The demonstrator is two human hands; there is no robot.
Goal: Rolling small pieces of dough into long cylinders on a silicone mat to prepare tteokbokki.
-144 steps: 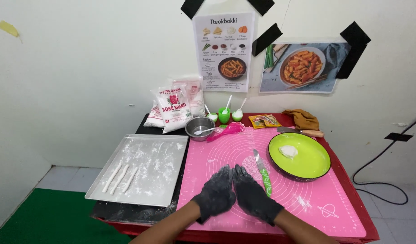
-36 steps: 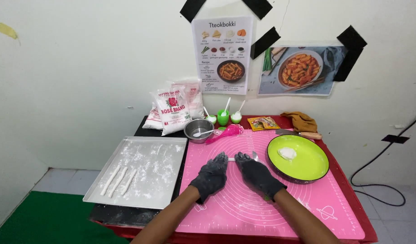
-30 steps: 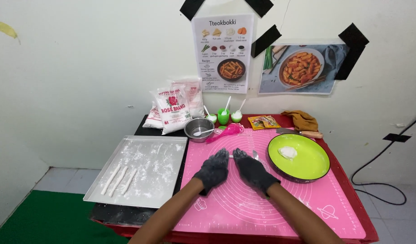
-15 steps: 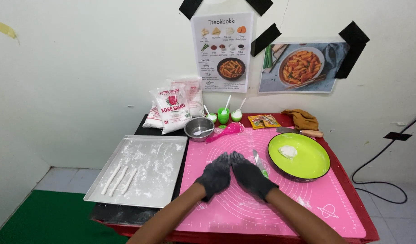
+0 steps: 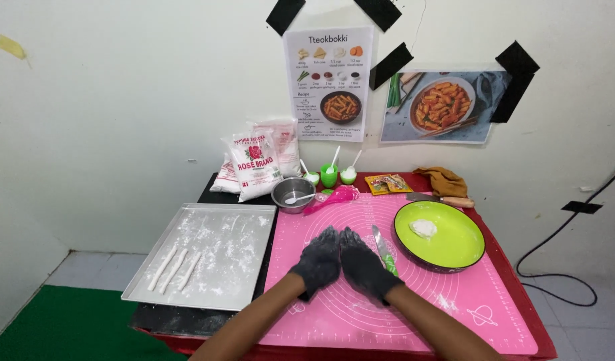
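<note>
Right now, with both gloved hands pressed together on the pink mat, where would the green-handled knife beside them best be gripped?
By the green handle, the end nearer the person. The knife lies flat on the pink mat, blade pointing away toward the wall, just beside the right hand. That hand could probably come down from above and close around the handle, clear of the blade.

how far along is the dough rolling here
Done: three dough sticks lie on the floured tray. In hand: the left hand and right hand, gloved, press side by side on the pink mat. Left: a dough lump in the green plate.
</note>
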